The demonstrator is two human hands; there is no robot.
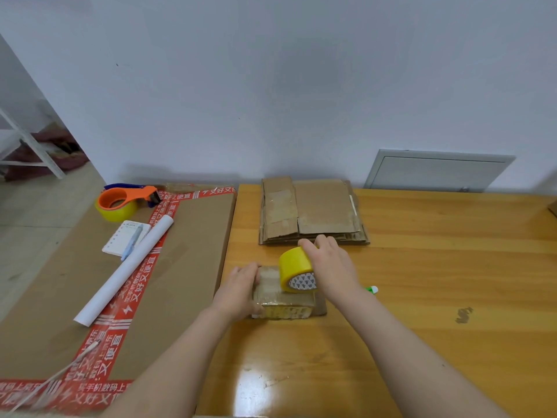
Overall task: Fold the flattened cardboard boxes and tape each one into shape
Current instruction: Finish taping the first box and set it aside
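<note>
A small folded cardboard box (284,309), wrapped in glossy clear tape, sits on the wooden table (422,282) in front of me. My left hand (239,286) presses against its left side, fingers curled over the top edge. My right hand (330,263) grips a yellow tape roll (294,267) that stands on its edge on top of the box. A stack of flattened cardboard boxes (313,211) lies just behind, near the wall.
A large brown carton (193,242) with red printed tape lies at the left, carrying an orange tape dispenser (126,200), a notepad with a pen (128,236) and a white paper roll (126,270). A green-and-white marker (373,289) lies right of my wrist.
</note>
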